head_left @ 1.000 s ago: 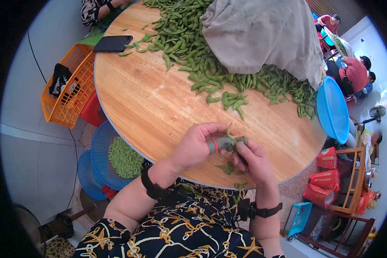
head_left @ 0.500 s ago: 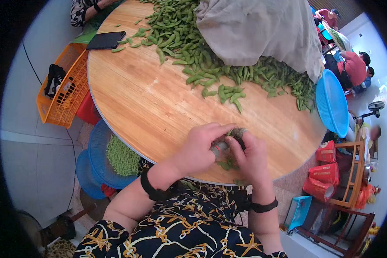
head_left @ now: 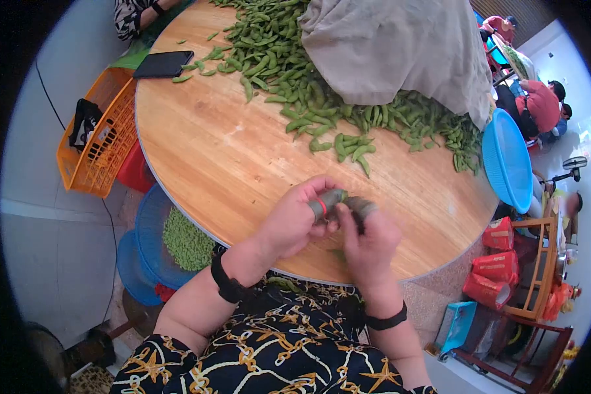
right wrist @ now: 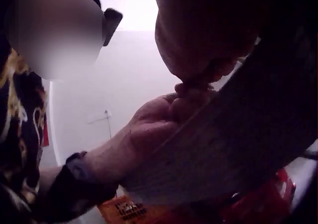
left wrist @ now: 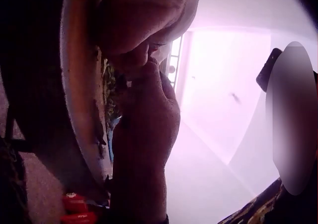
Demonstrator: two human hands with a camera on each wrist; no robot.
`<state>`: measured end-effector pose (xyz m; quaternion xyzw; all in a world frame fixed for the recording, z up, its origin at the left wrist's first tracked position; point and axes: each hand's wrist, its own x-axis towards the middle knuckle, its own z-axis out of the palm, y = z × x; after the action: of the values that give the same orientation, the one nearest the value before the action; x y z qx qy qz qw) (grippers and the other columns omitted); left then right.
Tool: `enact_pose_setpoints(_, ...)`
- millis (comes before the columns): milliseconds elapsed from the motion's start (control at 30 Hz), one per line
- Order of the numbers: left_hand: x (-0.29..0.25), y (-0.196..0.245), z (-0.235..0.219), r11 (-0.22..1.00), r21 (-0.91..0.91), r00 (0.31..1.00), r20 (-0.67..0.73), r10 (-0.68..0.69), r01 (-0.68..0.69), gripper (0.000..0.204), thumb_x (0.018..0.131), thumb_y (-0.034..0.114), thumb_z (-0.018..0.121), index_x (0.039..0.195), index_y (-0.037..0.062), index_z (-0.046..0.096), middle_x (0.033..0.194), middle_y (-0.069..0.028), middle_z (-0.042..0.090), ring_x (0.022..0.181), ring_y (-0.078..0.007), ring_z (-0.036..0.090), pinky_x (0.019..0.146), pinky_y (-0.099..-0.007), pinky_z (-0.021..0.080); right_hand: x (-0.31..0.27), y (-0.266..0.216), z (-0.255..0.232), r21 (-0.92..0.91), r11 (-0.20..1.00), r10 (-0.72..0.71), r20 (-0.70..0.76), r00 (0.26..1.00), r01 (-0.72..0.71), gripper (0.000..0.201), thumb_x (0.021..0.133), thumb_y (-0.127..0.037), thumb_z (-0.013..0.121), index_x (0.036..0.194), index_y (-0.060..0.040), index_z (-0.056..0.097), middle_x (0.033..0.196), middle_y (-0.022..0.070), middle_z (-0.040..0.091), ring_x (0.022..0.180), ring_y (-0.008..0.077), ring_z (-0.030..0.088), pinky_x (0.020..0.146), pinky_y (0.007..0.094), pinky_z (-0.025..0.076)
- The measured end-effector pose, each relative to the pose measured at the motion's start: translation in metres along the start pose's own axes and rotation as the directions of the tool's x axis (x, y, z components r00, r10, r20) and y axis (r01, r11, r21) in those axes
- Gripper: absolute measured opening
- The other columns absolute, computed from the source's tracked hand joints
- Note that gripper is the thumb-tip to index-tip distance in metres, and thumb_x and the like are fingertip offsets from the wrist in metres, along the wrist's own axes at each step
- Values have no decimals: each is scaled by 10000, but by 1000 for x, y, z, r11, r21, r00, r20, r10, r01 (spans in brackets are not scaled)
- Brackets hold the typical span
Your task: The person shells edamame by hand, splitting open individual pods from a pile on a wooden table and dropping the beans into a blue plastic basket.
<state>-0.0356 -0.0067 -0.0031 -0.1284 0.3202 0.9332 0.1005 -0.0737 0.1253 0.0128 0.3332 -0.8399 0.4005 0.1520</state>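
Note:
Over the near edge of the round wooden table (head_left: 203, 151), both hands meet at the fingertips. My left hand (head_left: 287, 222) pinches a green soybean pod (head_left: 344, 195), mostly hidden by the fingers. A grey-green finger cover with a red band (head_left: 320, 205) sits on one left finger. My right hand (head_left: 376, 241), its fingers curled and also wearing dark covers, grips the pod from the other side. Both wrist views are dark; the left hand (right wrist: 159, 117) shows there against the right. Farther up the table lies a large heap of soybean pods (head_left: 276, 65).
A grey cloth (head_left: 394, 52) covers part of the heap. A phone (head_left: 163, 64) lies at the table's left edge. Below left stands a blue basket (head_left: 150, 230) with shelled beans (head_left: 187, 240), near an orange crate (head_left: 102, 144). A blue colander (head_left: 507, 161) leans at the right edge.
The pod seen sticking up between the fingers a second ago is now mostly hidden. Both hands shift slightly left and turn, the right fingers closing in against the left.

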Motion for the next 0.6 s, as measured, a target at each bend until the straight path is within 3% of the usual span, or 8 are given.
enact_pose_setpoints(33,0,0,-2,1000,-2,1000,-2,2,-2,129,883,82,483,1009,96,504,807,19,532,589,-34,482,449,-126,327,-2,-3,2,-40,999,-31,33,999,33,108,727,-100,667,769,-43,585,576,118,538,497,276,539,442,347,412)
enact_pose_setpoints(133,1,-2,-7,994,-102,999,13,40,-39,136,890,89,475,1021,110,503,814,17,537,591,-32,481,450,-125,325,-1,-8,1,-76,997,-8,93,996,16,106,737,-101,656,772,-42,575,566,104,534,485,264,539,438,358,412)
enact_pose_setpoints(233,3,-5,-1,996,-16,996,-32,83,-84,114,891,95,477,1001,108,507,808,26,537,588,-26,476,448,-128,324,-1,-5,0,-84,995,-35,105,994,44,95,740,-89,645,781,-44,572,575,114,540,495,272,544,435,362,415)
enact_pose_setpoints(367,2,-8,5,945,267,968,-113,225,-188,105,881,105,504,982,93,533,755,47,531,578,-18,470,453,-138,333,-4,-7,3,-82,996,32,91,995,-24,97,750,-90,640,791,-31,574,579,122,539,485,248,541,440,331,416)
enact_pose_setpoints(433,-1,-7,4,905,353,946,-126,299,-239,106,873,101,521,973,83,547,731,53,530,575,-16,471,458,-141,343,-6,-10,4,240,929,249,164,955,-283,109,789,-112,624,804,-17,573,566,64,537,476,155,528,443,268,402)
enact_pose_setpoints(467,-4,-6,3,889,382,934,-141,327,-253,114,862,82,531,970,71,566,720,50,537,570,-17,471,465,-147,352,-5,-12,3,240,929,248,165,955,-282,109,789,-112,624,804,-17,573,566,64,537,476,155,528,443,268,402)
enact_pose_setpoints(533,-5,-5,1,871,412,921,-155,357,-268,124,851,64,542,967,59,585,709,46,543,564,-19,470,472,-152,361,-3,-15,-3,467,588,531,394,751,-661,136,830,-144,600,818,-11,574,564,-11,508,474,67,467,439,209,357)
enact_pose_setpoints(600,-5,-6,-2,866,404,923,-117,368,-294,172,829,24,553,992,35,609,716,33,561,565,-23,474,491,-160,375,3,-6,-7,533,515,571,371,732,-672,132,840,-146,589,815,-17,575,572,-29,498,471,50,444,431,197,337)
